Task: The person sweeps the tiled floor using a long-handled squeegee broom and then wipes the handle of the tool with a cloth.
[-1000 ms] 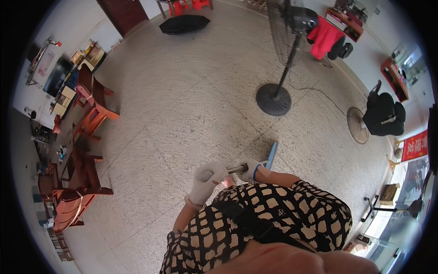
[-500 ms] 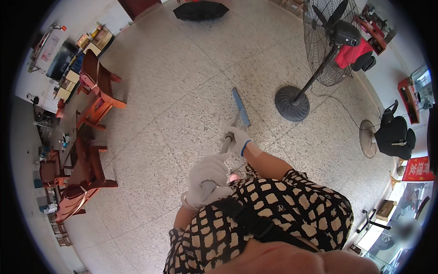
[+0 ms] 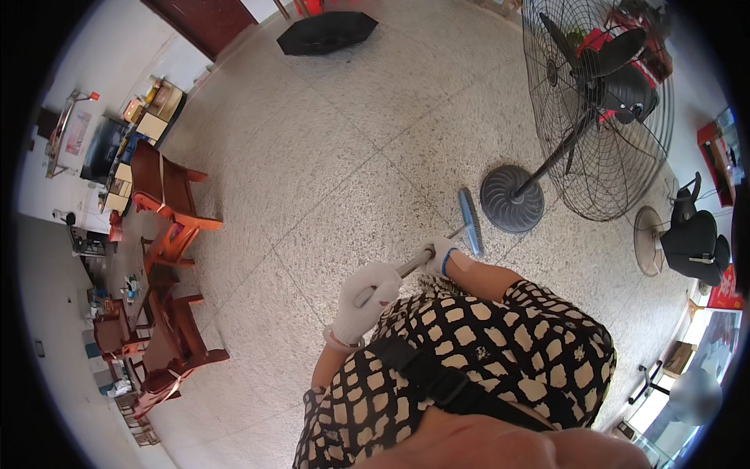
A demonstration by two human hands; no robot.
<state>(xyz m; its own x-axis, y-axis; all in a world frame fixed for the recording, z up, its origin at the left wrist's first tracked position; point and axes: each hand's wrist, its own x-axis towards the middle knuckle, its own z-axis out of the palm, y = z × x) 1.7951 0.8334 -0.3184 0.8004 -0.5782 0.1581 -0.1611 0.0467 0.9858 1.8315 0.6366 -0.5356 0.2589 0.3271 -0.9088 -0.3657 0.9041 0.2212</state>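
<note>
Both my hands wear white knitted gloves and grip the grey pole of a long-handled broom (image 3: 414, 263). My left hand (image 3: 366, 301) is closed around the upper end of the pole, close to my body. Farther down the pole, my right hand (image 3: 437, 257) wraps around it; a blue cuff edge shows at the wrist. The broom's narrow blue head (image 3: 470, 222) rests on the speckled floor beyond my right hand. It lies just left of the round black base (image 3: 512, 198) of a standing fan, with a small gap between them.
The fan's wire cage (image 3: 601, 117) leans over the right side. A second fan-like stand (image 3: 648, 241) is farther right. Wooden chairs (image 3: 168, 184) line the left. An open black umbrella (image 3: 328, 34) lies at the far end of the floor (image 3: 328, 133).
The broom head has moved right and nearer to me, beside the fan base. My right hand has shifted right and closer, and the pole slants more sideways. The whole view has also shifted.
</note>
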